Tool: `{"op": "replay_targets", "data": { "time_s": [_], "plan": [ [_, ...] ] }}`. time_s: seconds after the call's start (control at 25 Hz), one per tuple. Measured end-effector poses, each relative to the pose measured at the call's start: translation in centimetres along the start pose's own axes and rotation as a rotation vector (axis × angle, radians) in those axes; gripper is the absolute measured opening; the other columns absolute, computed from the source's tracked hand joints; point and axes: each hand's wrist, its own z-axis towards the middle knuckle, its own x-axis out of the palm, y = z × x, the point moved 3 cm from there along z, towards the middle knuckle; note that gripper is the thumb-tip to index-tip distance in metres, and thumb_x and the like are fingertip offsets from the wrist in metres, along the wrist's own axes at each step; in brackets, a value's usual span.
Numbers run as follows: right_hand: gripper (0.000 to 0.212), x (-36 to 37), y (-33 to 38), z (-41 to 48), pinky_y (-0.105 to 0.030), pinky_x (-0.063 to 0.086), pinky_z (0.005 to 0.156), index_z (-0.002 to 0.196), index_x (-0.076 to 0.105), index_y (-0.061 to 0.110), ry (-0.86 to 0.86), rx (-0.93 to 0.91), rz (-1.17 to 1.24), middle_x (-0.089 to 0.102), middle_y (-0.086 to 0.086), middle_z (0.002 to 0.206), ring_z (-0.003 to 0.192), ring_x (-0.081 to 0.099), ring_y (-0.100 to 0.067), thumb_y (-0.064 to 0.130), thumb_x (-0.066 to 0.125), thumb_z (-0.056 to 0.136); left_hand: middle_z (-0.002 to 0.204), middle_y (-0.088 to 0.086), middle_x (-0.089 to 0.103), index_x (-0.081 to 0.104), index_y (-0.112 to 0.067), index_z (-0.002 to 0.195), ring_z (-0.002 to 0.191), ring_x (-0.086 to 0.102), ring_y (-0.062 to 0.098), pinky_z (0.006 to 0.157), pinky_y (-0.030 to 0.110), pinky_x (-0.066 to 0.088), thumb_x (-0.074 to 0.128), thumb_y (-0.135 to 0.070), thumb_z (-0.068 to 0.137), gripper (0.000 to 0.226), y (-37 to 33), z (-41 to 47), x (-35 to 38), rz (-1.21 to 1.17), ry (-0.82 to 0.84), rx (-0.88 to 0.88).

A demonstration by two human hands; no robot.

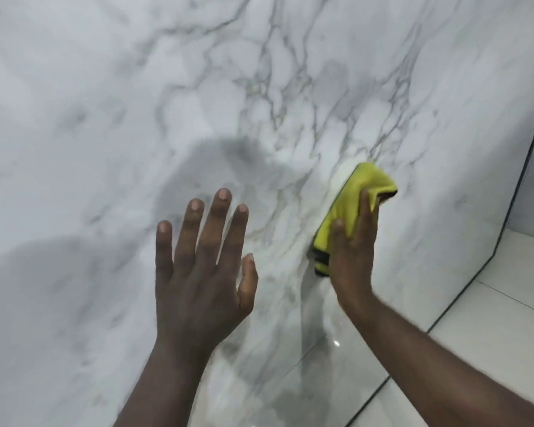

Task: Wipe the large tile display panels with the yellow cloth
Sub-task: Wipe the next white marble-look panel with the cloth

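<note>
Nearest to us are our two bare forearms, rising from the bottom edge, each ending in one of our two hands. The left hand is spread wide, back toward us, all five fingers straight and apart, holding nothing; we cannot tell whether its palm touches the surface ahead or hovers just off it. The right hand is seen edge-on, with straight fingers and thumb laid flat on the one yellow cloth, pressing it against the panel. The cloth is folded, with a dark trim showing at its lower end, and its upper end bunches up past the fingertips. It sits right of centre, just beside the left hand but apart from it. One large tile display panel fills nearly the whole view: white marble pattern with grey veins branching across its upper middle. Two soft grey shadows lie on it, one above the left hand and one at the lower left. A single dark edge closes the panel on the right. Beyond it, at the lower right, lies a floor of pale glossy tiles with thin seams between them.
</note>
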Motion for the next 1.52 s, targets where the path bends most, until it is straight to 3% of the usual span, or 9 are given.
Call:
{"op": "replay_targets", "data": {
  "time_s": [0.2,0.48,0.68,0.84,1.04,1.12,1.24,1.44,1.52],
  "plan": [
    [0.058,-1.7,1.5,1.8,-0.044,0.019,0.133,0.165,0.035,0.016,0.217,-0.474,-0.140,0.007,-0.003,0.179,0.165,0.011,-0.025,0.014,0.056,0.110,0.176,0.008,0.031,0.053,-0.012,0.161,0.163,0.026,0.032,0.136,0.056,0.012,0.064,-0.034,0.100,0.066,-4.7,3.6,2.5,-0.079,0.094,-0.008],
    [0.063,-6.6,-1.8,14.6,-0.043,0.028,0.128,0.166,0.027,0.036,-0.156,0.157,-0.058,0.022,0.007,0.174,0.158,0.026,-0.012,0.024,0.053,0.111,0.176,0.015,0.033,0.059,-0.009,0.155,0.164,0.027,0.034,0.134,0.061,0.018,0.062,-0.030,0.099,0.060,-8.3,8.8,6.0,-0.071,0.083,0.089],
    [0.062,-7.2,-1.9,11.4,-0.032,0.020,0.132,0.166,0.027,0.032,0.128,-0.383,-0.184,0.016,0.009,0.176,0.163,0.016,-0.009,0.023,0.056,0.111,0.177,0.014,0.030,0.056,-0.008,0.158,0.166,0.024,0.036,0.135,0.061,0.010,0.063,-0.029,0.099,0.063,-11.8,11.8,8.2,-0.137,-0.008,0.052],
    [0.065,-10.8,-4.9,20.6,-0.033,0.039,0.116,0.165,0.023,0.044,-0.171,0.213,-0.101,0.030,0.008,0.171,0.151,0.041,-0.023,0.035,0.052,0.107,0.181,0.013,0.020,0.052,-0.007,0.161,0.168,0.014,0.034,0.135,0.059,-0.004,0.068,-0.033,0.095,0.072,-14.4,14.0,9.7,-0.198,0.096,0.043],
    [0.060,-11.9,-3.8,23.8,-0.023,0.019,0.129,0.162,0.022,0.049,-0.038,-0.228,-0.133,0.018,0.020,0.173,0.160,0.019,-0.004,0.029,0.051,0.114,0.179,0.016,0.024,0.053,-0.005,0.159,0.168,0.017,0.037,0.135,0.062,0.001,0.060,-0.033,0.100,0.066,-18.6,19.0,13.0,-0.139,0.053,0.086],
    [0.062,-13.3,-8.5,23.1,-0.026,0.020,0.130,0.162,0.021,0.046,-0.013,-0.163,-0.114,0.018,0.015,0.174,0.161,0.020,-0.007,0.034,0.054,0.110,0.179,0.013,0.026,0.054,-0.006,0.158,0.168,0.016,0.036,0.136,0.060,0.000,0.060,-0.032,0.098,0.066,-20.7,21.0,14.3,-0.116,0.062,0.064],
    [0.063,-17.6,-11.1,32.3,-0.034,0.034,0.123,0.164,0.023,0.045,-0.169,0.310,-0.004,0.025,0.009,0.173,0.156,0.035,-0.019,0.038,0.052,0.109,0.180,0.011,0.025,0.057,-0.007,0.155,0.168,0.014,0.033,0.135,0.058,-0.005,0.061,-0.027,0.096,0.062,-24.7,24.8,16.2,-0.100,0.091,0.080],
    [0.061,-20.6,-9.6,38.6,-0.013,0.016,0.125,0.165,0.021,0.043,0.026,-0.154,-0.089,0.011,0.024,0.173,0.161,0.013,-0.001,0.028,0.051,0.113,0.180,0.011,0.023,0.058,-0.005,0.153,0.167,0.012,0.034,0.134,0.059,-0.008,0.066,-0.023,0.095,0.062,-30.2,31.6,19.3,-0.096,0.079,0.063],
    [0.064,-22.0,-13.3,38.0,-0.026,0.018,0.131,0.167,0.020,0.037,0.061,-0.153,-0.117,0.010,0.016,0.176,0.162,0.013,-0.005,0.032,0.051,0.112,0.180,0.012,0.024,0.049,-0.005,0.162,0.167,0.017,0.036,0.134,0.060,-0.006,0.067,-0.024,0.095,0.071,-31.7,33.3,20.0,-0.121,0.078,0.074]
  ]
}}
